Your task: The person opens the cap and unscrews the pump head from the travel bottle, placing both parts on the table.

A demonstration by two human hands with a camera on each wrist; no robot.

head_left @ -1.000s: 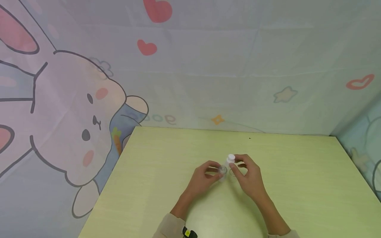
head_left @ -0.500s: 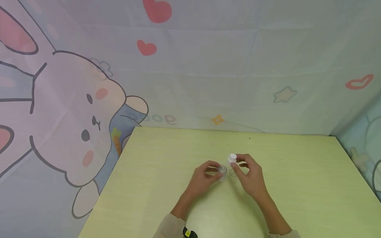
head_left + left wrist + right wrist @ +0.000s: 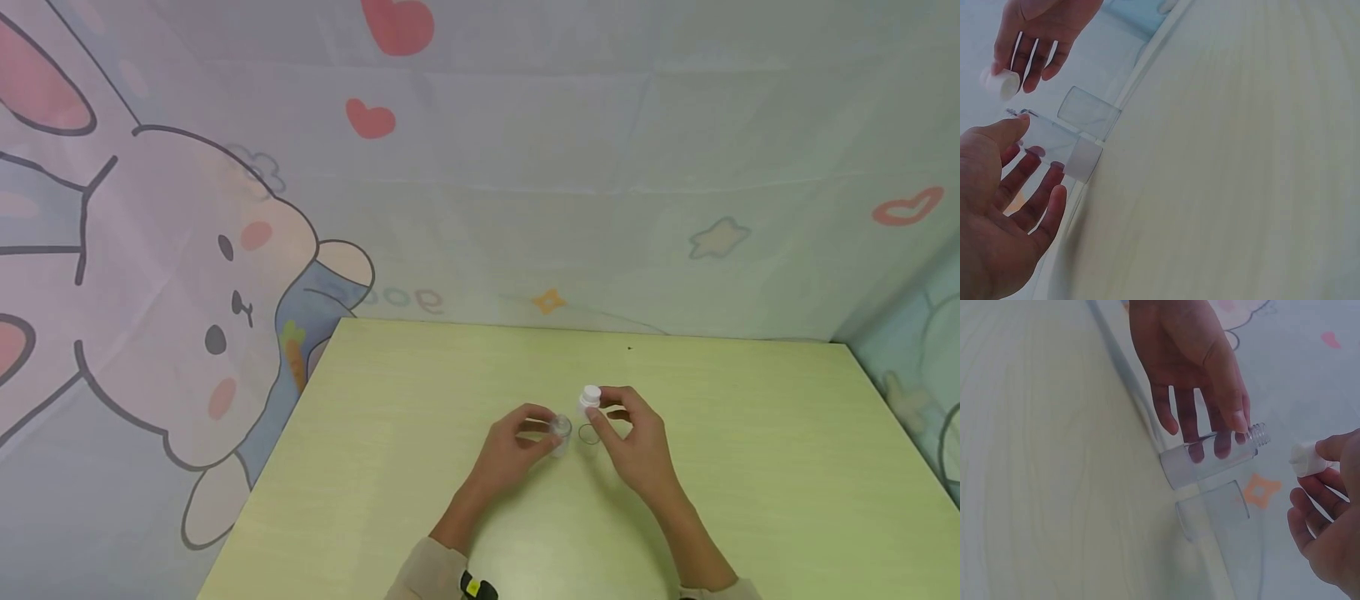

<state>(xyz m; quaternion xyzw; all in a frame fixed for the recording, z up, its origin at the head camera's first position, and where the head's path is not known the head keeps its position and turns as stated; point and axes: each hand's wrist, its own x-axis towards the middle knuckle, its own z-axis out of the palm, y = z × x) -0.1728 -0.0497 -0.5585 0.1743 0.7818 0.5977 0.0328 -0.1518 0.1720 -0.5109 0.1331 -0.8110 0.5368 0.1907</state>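
A clear bottle [image 3: 1229, 459] with a threaded neck and a white base stands upright on the table, its mouth uncovered. My left hand [image 3: 510, 447] grips it near the neck between thumb and fingers. In my right hand [image 3: 636, 442] a white pump top [image 3: 1307, 460] is pinched between thumb and fingertips, raised up and to the right of the bottle's mouth and apart from it. Close beside the bottle stands a clear, cup-like cap [image 3: 1088, 112], which shows in the head view as a thin ring below my right fingers.
The pale yellow-green table [image 3: 405, 375] runs back to a wall cloth [image 3: 510, 208] printed with hearts and a rabbit. A small dark speck [image 3: 630, 348] lies near the table's far edge.
My right hand has moved slightly to the right and away from the bottle, with the white pump top in its fingers. The left hand and the bottle have stayed put.
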